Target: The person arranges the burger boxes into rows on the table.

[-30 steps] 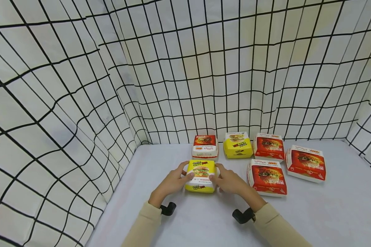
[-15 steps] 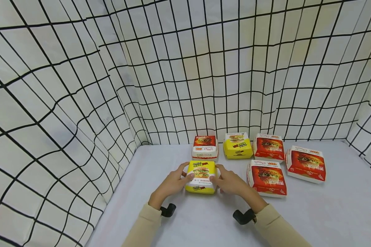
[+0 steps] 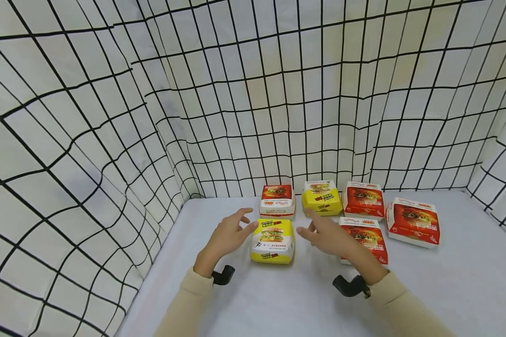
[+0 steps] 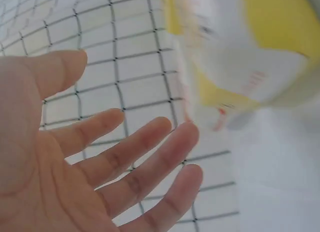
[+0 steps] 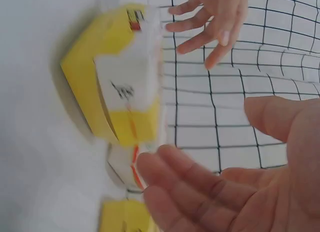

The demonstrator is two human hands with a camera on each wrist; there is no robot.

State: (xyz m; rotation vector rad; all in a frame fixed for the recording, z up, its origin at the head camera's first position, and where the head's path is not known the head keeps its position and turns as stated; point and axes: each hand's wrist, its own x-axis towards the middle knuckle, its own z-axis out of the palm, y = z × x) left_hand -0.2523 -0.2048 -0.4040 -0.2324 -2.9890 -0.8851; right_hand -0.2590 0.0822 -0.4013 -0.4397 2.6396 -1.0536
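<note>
A yellow and white burger box (image 3: pixel 272 241) sits on the white tabletop between my two hands, a burger printed on its lid. Left of it is my left hand (image 3: pixel 227 234), fingers spread and relaxed, holding nothing; the left wrist view shows its bare palm beside the box (image 4: pixel 235 67). My right hand (image 3: pixel 326 234) hovers to the box's right with fingers loosely bent and nothing in them. It partly covers a red burger box (image 3: pixel 368 238) in the head view. The right wrist view shows the yellow box (image 5: pixel 120 77) apart from both hands.
Behind the near box stand a small red and white box (image 3: pixel 277 201) and another yellow box (image 3: pixel 322 197). Two more red boxes (image 3: pixel 364 200) (image 3: pixel 414 222) lie to the right. A white backdrop with black grid netting (image 3: pixel 270 117) encloses the table's back and sides.
Both hands have let go of the yellow burger box and moved apart, the left to the left and the right to the right. The box stays in its place.
</note>
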